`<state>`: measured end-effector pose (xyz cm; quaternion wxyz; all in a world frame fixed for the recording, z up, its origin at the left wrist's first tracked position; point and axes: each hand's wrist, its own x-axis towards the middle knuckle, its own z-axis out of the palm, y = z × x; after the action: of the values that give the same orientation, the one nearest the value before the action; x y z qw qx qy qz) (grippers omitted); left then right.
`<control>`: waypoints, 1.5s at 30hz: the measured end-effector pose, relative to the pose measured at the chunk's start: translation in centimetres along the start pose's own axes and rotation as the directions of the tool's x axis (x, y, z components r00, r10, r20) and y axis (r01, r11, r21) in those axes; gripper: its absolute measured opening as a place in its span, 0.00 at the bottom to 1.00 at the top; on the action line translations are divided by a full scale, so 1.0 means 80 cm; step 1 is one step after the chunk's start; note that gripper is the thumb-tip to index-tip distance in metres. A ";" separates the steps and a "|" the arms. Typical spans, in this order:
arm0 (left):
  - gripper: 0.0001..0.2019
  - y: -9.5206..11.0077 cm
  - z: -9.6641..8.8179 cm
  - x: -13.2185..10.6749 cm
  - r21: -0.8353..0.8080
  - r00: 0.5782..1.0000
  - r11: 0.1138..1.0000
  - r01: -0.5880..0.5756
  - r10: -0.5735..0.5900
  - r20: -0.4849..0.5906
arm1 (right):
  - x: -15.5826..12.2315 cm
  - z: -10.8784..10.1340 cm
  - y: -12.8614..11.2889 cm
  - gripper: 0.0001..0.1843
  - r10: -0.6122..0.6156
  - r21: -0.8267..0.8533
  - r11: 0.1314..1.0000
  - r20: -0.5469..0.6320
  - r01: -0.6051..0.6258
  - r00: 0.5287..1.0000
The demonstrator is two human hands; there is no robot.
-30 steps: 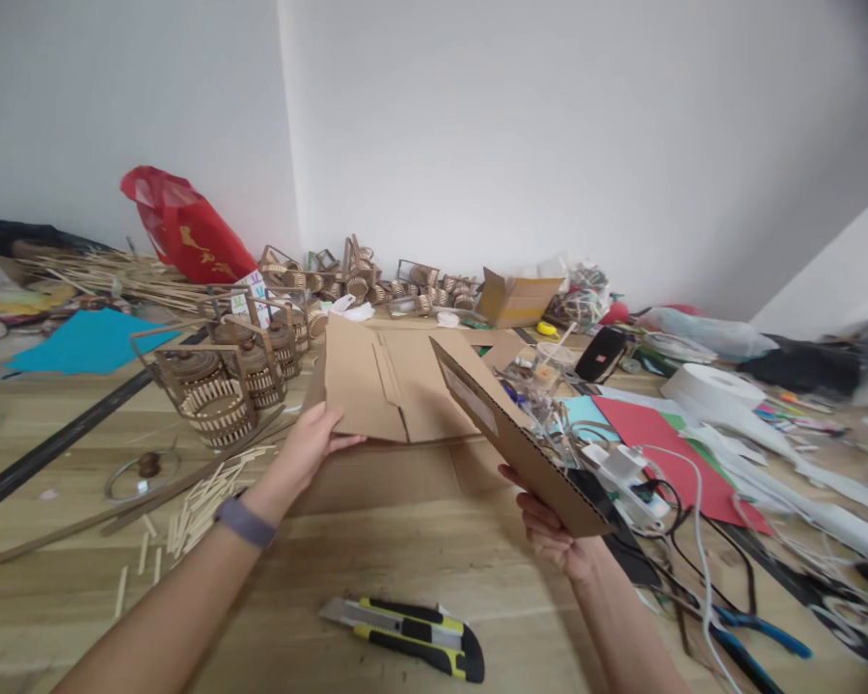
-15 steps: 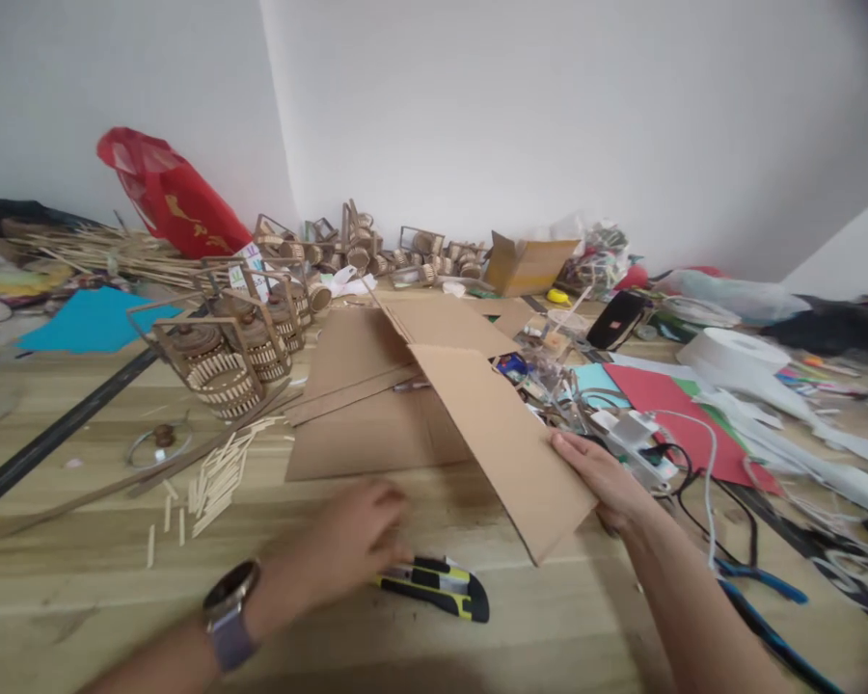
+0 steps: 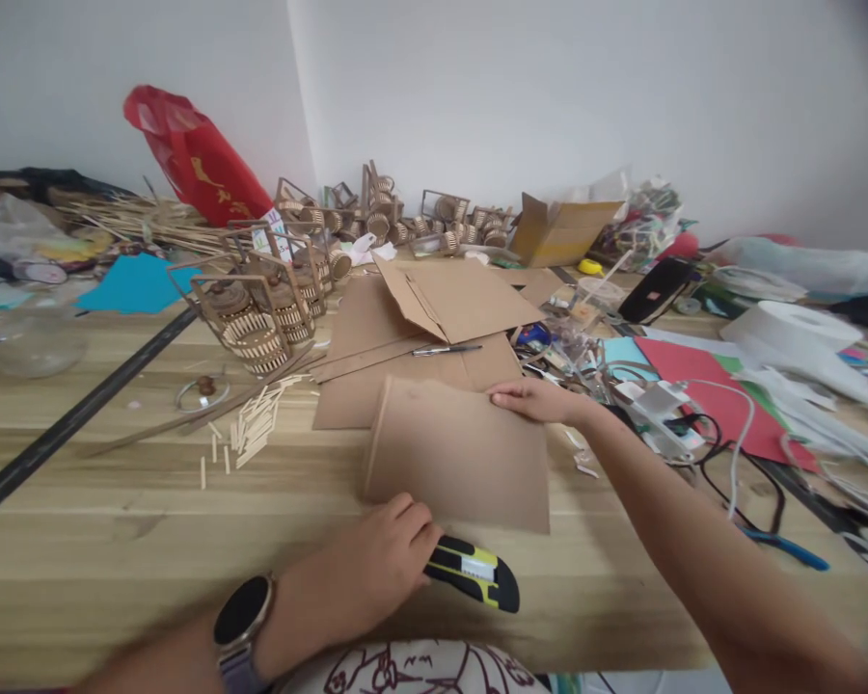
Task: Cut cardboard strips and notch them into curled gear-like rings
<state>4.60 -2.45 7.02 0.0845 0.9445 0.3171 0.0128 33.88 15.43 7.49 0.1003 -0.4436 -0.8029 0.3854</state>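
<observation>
My left hand [image 3: 377, 562] is closed around the handle of a yellow and black utility knife [image 3: 475, 573] near the front edge of the wooden table [image 3: 116, 520]. My right hand [image 3: 533, 398] lies with fingers pressed on the far right corner of a flat brown cardboard piece [image 3: 457, 453] lying on the table. Behind it rest more cardboard sheets [image 3: 405, 333], one with a raised flap, and a pen [image 3: 445, 350] lies on them.
Small wooden cage models [image 3: 260, 308] and loose sticks [image 3: 250, 434] stand to the left. A red bag [image 3: 195, 154] leans on the wall. To the right lie cables, a white plug [image 3: 651, 400], red paper [image 3: 701, 386], a white tape roll [image 3: 788, 333] and blue-handled pliers [image 3: 788, 547].
My right hand has brought the cardboard piece down from a raised tilt to lie flat on the table. My left hand let go of the cardboard and closed on the utility knife.
</observation>
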 end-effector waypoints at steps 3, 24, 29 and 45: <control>0.13 0.005 -0.007 0.000 0.009 1.000 1.000 0.016 -0.016 -0.021 | 0.017 0.028 -0.006 0.25 -0.067 -0.078 0.995 0.030 0.069 0.997; 0.20 -0.054 0.022 0.028 0.097 0.863 0.958 0.271 -0.197 -0.466 | -0.038 0.082 -0.035 0.21 -0.073 -0.430 0.902 -0.257 -0.046 0.964; 0.27 -0.078 0.055 0.001 0.031 0.882 0.914 0.404 -0.380 -0.279 | 0.006 0.053 0.002 0.24 -0.110 -0.485 0.873 -0.305 -0.055 0.946; 0.26 -0.045 0.054 -0.019 0.059 0.821 0.820 0.569 -0.562 -0.099 | -0.041 0.118 -0.011 0.20 -0.214 -0.589 0.807 -0.372 -0.051 0.903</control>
<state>1.63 -1.21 2.19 0.0316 0.8095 0.5862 0.0103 30.52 7.54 2.28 0.1464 -0.4891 -0.8598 0.0097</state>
